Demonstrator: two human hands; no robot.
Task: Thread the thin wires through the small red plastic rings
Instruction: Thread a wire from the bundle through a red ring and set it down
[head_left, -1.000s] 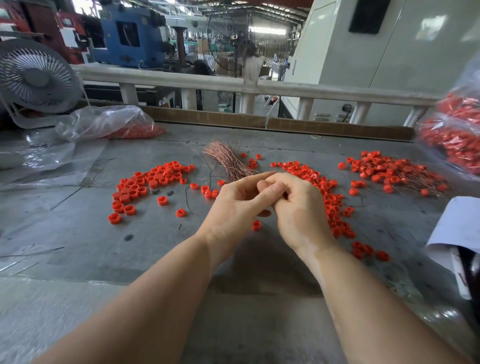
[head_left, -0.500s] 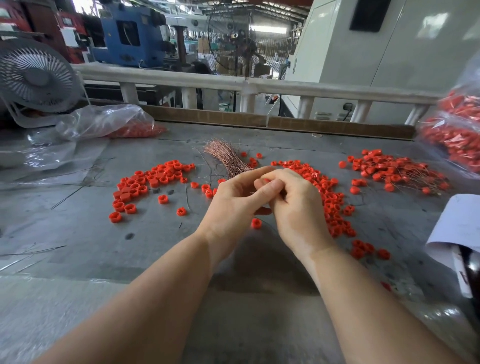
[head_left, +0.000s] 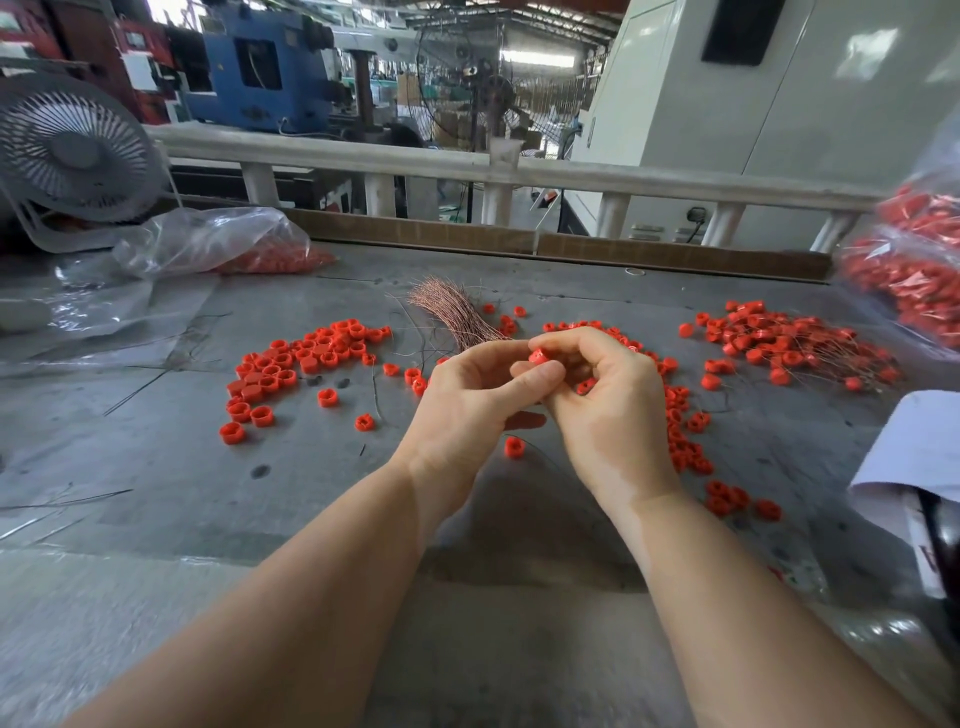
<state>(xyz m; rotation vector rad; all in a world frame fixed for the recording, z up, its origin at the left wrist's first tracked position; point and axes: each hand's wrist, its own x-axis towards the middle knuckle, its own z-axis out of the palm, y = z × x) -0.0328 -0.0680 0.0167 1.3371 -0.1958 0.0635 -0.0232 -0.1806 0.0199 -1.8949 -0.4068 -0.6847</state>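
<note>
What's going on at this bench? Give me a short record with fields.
Hands: left hand and right hand meet over the table
Held: one red ring pinched between the fingertips
Wire bundle: lies just behind the hands
Loose rings: scattered left
Wired rings: heap at right
Bagged rings: far right
</note>
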